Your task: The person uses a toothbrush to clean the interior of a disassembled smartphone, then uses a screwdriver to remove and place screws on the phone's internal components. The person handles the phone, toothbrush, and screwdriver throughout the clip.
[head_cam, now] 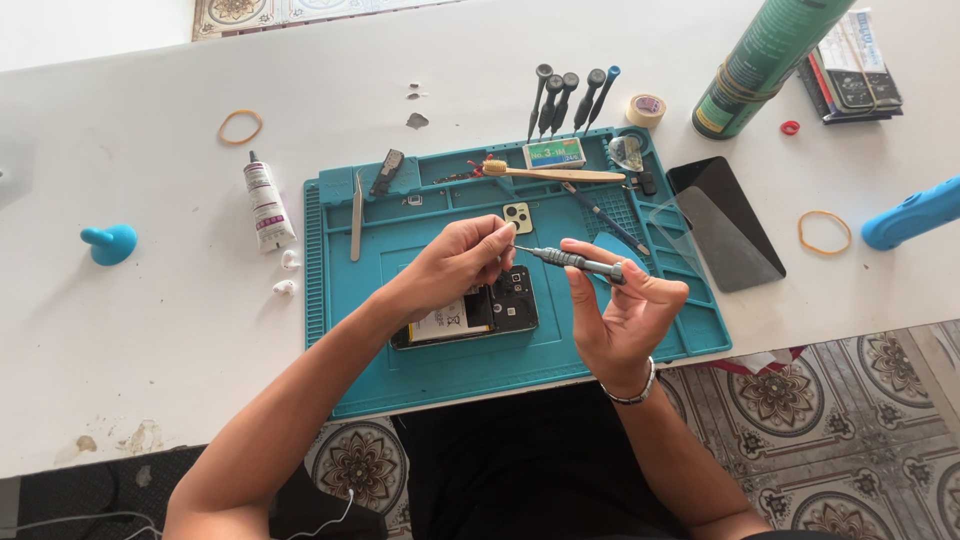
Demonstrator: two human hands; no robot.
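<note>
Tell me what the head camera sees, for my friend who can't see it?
A right hand holds a small grey screwdriver, its tip meeting the left hand's fingertips above an opened phone on a teal work mat. Tweezers lie on the mat.

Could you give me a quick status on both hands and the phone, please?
Right hand holds small screwdriver; left hand pinches at its tip. Opened phone flat on teal mat, under hands. Nothing blocking.

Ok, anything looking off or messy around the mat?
Mostly tidy. Brownish stains mark the white table's near-left edge, and small crumpled white bits lie beside the glue tube. The opened phone sits slightly askew on the mat.
</note>
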